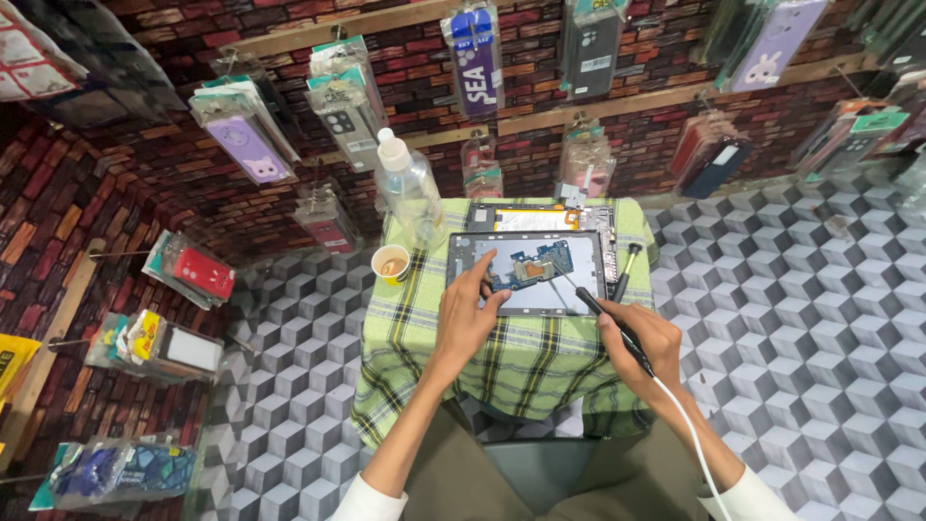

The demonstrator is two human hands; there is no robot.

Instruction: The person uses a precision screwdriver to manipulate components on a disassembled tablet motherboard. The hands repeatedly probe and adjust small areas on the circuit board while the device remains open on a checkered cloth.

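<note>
My right hand (pixel 644 333) is closed in a pen-like hold around a slim black soldering iron with a white cord (pixel 617 328), its fine tip touching the blue circuit board (pixel 529 267) just ahead of my fingers. That board sits inside an opened grey tablet shell (pixel 528 274) on a small table with a green plaid cloth (pixel 424 338). My left hand (pixel 468 314) rests half open, fingertips pressing the shell's near edge beside the board. Beyond the left hand stand a small paper cup (pixel 392 261) and a clear plastic bottle (pixel 409 191).
</note>
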